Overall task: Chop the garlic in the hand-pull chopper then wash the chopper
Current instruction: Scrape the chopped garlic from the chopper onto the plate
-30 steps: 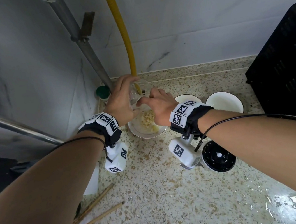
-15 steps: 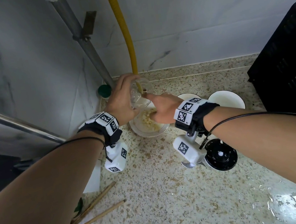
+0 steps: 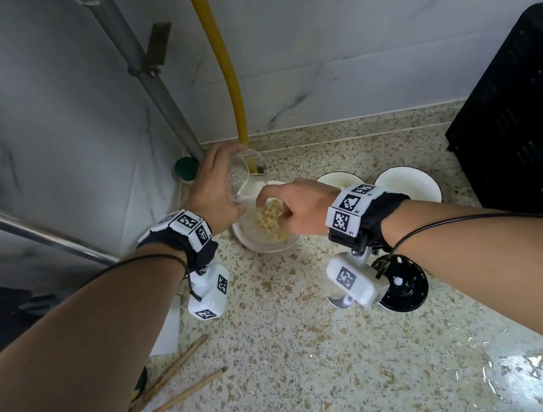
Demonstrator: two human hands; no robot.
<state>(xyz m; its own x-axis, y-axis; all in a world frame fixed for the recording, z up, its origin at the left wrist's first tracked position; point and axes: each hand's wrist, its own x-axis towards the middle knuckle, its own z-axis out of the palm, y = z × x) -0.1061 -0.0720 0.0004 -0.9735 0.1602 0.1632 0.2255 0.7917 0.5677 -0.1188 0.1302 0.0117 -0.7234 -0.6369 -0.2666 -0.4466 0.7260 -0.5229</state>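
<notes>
While the black lid [image 3: 401, 287] lies on the counter [image 3: 317, 355] nearer than the bowl [image 3: 251, 243], the right hand [image 3: 301, 208] above it pokes one straight finger, grasping nothing, at the chopper cup [image 3: 245, 174], likely sweeping garlic [image 3: 270, 219] down; the left hand [image 3: 214, 189] clamps that cup tilted over the bowl's far rim.

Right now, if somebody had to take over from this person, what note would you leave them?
Left hand grips the clear chopper cup, tilted over the white bowl.
Right hand holds nothing; its forefinger reaches to the cup's mouth.
Chopped garlic lies in that bowl.
The black chopper lid lies on the counter near the right wrist.
Done: chopping; garlic tipped out.
Left: scrape any last bits, then wash the chopper.
</notes>
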